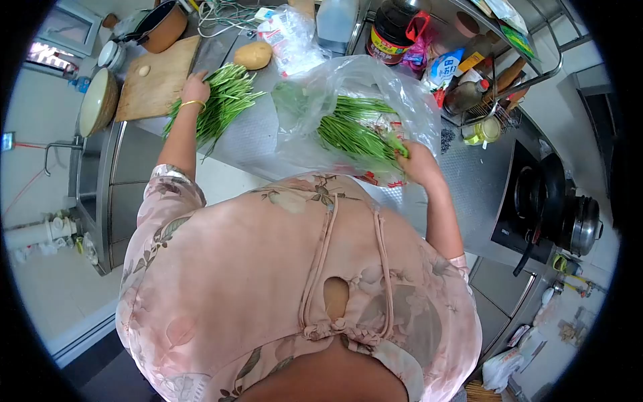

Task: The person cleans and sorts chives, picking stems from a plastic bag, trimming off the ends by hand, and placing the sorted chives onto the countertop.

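My left hand point(195, 88) is at the upper left end of a loose bunch of chives point(228, 104), long thin green stalks; its fingers are closed over the stalks and partly hidden. To the right, a large clear plastic bag point(295, 130) lies spread on the counter with more chives point(355, 137) in its opening. My right hand point(420, 164) is closed around the right end of that second bunch, at the bag's lower right side. Red-printed packaging shows beneath these stalks.
A wooden cutting board point(151, 90) with a garlic-like bulb, a bowl point(99, 104) and a pot point(165, 28) stand left. A potato point(252, 55) lies behind the chives. A dark jar point(395, 30) and several bottles stand at the back right. A wok point(550, 194) sits near the stove.
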Demonstrator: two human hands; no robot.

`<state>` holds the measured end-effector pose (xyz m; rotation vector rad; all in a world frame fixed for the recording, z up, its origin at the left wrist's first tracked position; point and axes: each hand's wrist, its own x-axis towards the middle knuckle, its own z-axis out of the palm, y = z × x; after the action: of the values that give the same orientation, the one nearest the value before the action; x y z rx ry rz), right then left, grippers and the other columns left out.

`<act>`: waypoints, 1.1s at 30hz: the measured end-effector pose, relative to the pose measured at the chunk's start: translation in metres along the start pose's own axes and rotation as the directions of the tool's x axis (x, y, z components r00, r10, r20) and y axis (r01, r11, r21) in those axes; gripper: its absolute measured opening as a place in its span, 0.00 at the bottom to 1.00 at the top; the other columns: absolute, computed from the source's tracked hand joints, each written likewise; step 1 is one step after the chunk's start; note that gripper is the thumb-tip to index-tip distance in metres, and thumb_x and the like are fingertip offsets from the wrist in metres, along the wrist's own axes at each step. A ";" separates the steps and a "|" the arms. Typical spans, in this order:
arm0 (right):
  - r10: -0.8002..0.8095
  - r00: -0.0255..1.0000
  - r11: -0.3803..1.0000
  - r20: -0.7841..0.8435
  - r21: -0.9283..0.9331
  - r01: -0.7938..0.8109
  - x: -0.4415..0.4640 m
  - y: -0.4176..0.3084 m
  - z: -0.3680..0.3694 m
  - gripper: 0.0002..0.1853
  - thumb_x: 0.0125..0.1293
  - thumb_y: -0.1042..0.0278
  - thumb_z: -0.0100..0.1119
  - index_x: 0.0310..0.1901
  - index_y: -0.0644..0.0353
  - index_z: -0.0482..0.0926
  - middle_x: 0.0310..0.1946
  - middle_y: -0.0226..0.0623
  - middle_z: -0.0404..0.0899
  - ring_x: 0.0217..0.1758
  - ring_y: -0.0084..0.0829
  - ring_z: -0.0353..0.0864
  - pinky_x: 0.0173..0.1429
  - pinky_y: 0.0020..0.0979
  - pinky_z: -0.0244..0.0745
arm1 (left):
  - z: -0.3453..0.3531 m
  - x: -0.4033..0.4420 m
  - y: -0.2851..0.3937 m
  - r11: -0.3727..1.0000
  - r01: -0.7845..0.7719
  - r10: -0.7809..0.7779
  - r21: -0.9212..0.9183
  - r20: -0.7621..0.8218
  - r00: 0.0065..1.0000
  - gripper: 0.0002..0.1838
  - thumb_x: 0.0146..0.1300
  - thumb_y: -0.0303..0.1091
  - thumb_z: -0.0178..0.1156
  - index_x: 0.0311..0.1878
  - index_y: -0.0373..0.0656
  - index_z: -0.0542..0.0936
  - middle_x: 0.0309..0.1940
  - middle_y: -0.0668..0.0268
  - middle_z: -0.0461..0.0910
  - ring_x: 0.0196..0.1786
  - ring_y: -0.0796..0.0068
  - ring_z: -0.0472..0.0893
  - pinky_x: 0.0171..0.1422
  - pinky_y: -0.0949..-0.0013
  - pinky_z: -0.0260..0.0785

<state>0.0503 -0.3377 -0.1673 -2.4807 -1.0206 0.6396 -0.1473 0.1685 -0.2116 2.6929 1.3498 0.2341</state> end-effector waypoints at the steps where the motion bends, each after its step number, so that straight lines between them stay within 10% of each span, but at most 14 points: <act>1: 0.050 0.998 0.997 0.024 -0.057 -0.049 0.003 -0.001 0.002 0.12 0.51 0.68 0.52 0.36 0.63 0.76 0.32 0.53 0.76 0.38 0.49 0.76 0.43 0.43 0.69 | 0.002 -0.001 0.002 1.000 0.021 -0.021 -0.017 0.009 1.000 0.18 0.57 0.36 0.49 0.52 0.57 0.74 0.51 0.63 0.71 0.56 0.62 0.69 0.58 0.53 0.59; 5: 0.195 0.981 0.964 0.023 -0.189 -0.187 0.028 -0.020 0.015 0.11 0.53 0.68 0.50 0.38 0.62 0.75 0.37 0.52 0.76 0.42 0.49 0.76 0.45 0.43 0.69 | -0.016 -0.016 0.036 0.998 0.070 -0.070 0.000 0.019 0.997 0.20 0.56 0.36 0.51 0.54 0.55 0.72 0.53 0.60 0.69 0.57 0.61 0.68 0.60 0.56 0.58; 13: 0.203 0.894 0.965 -0.398 -0.075 -0.253 0.142 0.070 0.100 0.14 0.54 0.67 0.49 0.41 0.63 0.75 0.41 0.52 0.75 0.44 0.48 0.75 0.47 0.42 0.70 | -0.055 -0.053 0.124 0.688 -0.405 0.319 -0.603 -0.249 0.914 0.14 0.54 0.29 0.56 0.45 0.40 0.77 0.41 0.59 0.77 0.45 0.65 0.76 0.50 0.69 0.67; 19: 0.208 0.955 0.973 -0.211 -0.060 -0.224 0.108 0.027 0.061 0.15 0.52 0.66 0.51 0.41 0.62 0.76 0.40 0.51 0.76 0.43 0.47 0.76 0.47 0.41 0.70 | -0.096 -0.117 0.188 0.400 -0.244 0.663 -0.884 0.095 0.743 0.10 0.57 0.28 0.55 0.43 0.38 0.77 0.35 0.65 0.78 0.39 0.81 0.75 0.43 0.76 0.67; 22: 0.167 0.985 0.982 0.034 -0.097 -0.163 0.052 -0.044 0.003 0.17 0.50 0.63 0.56 0.40 0.63 0.77 0.36 0.52 0.77 0.40 0.47 0.77 0.45 0.40 0.70 | -0.099 -0.135 0.209 0.369 -0.391 0.847 -0.843 0.131 0.516 0.11 0.55 0.29 0.57 0.42 0.38 0.77 0.35 0.62 0.78 0.38 0.73 0.77 0.42 0.72 0.68; 25: -0.056 0.988 0.957 0.142 0.289 0.013 0.024 -0.044 -0.005 0.17 0.48 0.63 0.59 0.39 0.63 0.78 0.30 0.47 0.79 0.35 0.37 0.78 0.42 0.34 0.70 | -0.086 -0.141 0.227 0.408 -0.538 0.876 -0.738 0.149 0.459 0.13 0.54 0.31 0.58 0.42 0.39 0.78 0.38 0.58 0.78 0.39 0.63 0.77 0.43 0.67 0.68; 33: -0.061 0.992 0.721 0.112 0.692 -0.034 -0.027 -0.077 -0.085 0.10 0.53 0.63 0.60 0.31 0.62 0.78 0.18 0.22 0.69 0.18 0.13 0.61 0.21 0.19 0.54 | -0.102 -0.164 0.272 0.157 -0.799 0.950 -0.581 -0.131 0.282 0.13 0.53 0.34 0.58 0.41 0.40 0.77 0.33 0.58 0.77 0.37 0.57 0.76 0.43 0.62 0.65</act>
<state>0.0365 -0.3211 -0.0519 -1.7747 -0.6563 0.9768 -0.0505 -0.1213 -0.0778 2.4278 -0.5688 0.2654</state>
